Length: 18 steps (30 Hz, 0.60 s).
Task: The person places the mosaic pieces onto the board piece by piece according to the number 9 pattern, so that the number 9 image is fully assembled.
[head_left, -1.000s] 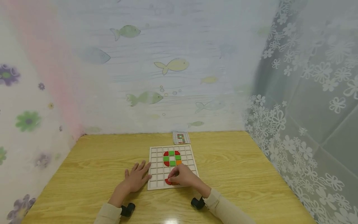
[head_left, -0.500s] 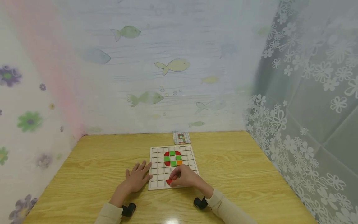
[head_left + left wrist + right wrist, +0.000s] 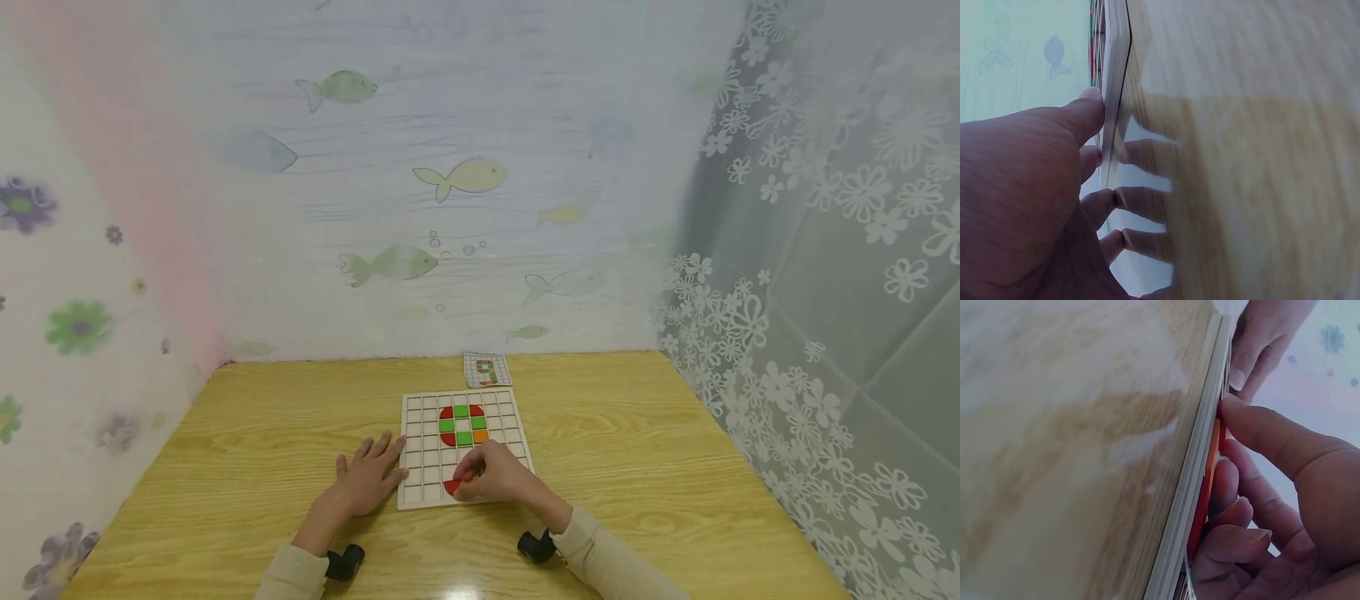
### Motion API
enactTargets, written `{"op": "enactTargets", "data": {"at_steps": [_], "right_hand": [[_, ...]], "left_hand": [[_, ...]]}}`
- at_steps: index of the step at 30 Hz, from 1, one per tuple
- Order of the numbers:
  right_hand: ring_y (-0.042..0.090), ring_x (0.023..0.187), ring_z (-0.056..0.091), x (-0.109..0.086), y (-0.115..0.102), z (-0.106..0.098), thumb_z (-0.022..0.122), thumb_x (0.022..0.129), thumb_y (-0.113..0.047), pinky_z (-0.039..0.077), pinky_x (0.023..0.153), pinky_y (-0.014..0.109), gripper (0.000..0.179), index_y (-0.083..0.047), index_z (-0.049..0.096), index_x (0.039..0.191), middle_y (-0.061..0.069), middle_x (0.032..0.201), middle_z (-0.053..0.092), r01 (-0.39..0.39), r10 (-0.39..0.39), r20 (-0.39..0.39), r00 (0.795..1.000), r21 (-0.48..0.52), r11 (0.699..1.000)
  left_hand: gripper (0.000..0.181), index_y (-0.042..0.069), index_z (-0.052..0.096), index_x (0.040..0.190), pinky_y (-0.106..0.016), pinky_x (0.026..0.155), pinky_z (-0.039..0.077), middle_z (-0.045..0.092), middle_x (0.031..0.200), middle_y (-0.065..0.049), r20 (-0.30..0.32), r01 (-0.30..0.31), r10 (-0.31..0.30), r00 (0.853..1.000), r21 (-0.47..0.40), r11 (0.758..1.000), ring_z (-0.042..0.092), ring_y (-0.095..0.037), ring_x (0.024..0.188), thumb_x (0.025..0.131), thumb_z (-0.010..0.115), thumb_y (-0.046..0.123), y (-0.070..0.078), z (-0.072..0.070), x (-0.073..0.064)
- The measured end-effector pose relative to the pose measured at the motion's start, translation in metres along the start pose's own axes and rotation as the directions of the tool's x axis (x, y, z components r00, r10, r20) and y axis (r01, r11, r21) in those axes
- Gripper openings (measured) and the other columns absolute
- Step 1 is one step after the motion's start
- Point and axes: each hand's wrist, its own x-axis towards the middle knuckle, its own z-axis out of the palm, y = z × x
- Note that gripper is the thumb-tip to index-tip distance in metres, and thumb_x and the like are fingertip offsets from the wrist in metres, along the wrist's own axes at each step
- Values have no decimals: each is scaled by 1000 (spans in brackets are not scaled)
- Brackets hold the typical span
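A square grid board (image 3: pixel 432 473) lies on the table with red, green and orange tiles in its cells. My left hand (image 3: pixel 366 479) rests flat beside it, fingers spread, thumb and fingertips at the left edge. Over the board's bottom row, my right hand (image 3: pixel 495 475) pinches a red quarter-round tile (image 3: pixel 452 487) between thumb and forefinger, its other fingers curled. In the right wrist view an orange tile (image 3: pixel 1212 450) and another red tile (image 3: pixel 1198 519) sit along the near edge under those fingers. Higher up, green tiles (image 3: pixel 461 411), red corner tiles (image 3: pixel 447 437) and an orange tile (image 3: pixel 481 436) form a ring.
A small printed card (image 3: pixel 487 369) with a coloured grid pattern lies behind the board. The wooden table (image 3: pixel 637 467) meets a wall with printed fish (image 3: pixel 468 175) at the back. Black wrist mounts (image 3: pixel 345 562) hang below both forearms.
My right hand has shifted slightly right, and the red tile now lies flatter in the bottom row, with the orange beside it more covered. My left hand stays at the edge.
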Motion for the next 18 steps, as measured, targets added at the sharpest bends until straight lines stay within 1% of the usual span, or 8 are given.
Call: {"op": "enactTargets", "data": {"at_steps": [11,18], "right_hand": [[5,64,54,1,1,1,85,80,-12,45,60,21,11,-9,78,87,-7,73,63,-8,8,1,1000,-20,1000],[4,62,53,1,3,-1,85,78,-12,45,60,21,13,-8,77,88,-7,73,63,22,-22,15,1000,-9,1000]], "left_hand": [[60,10,38,158,-83,108,4,26,165,-23,5,-3,3,1000,-5,1000,17,-53,151,106,55,33,-3,2,2],[60,11,38,159,-83,108,4,25,166,-22,4,-3,3,1000,-8,1000,16,-52,151,106,56,33,-3,1,2]]}}
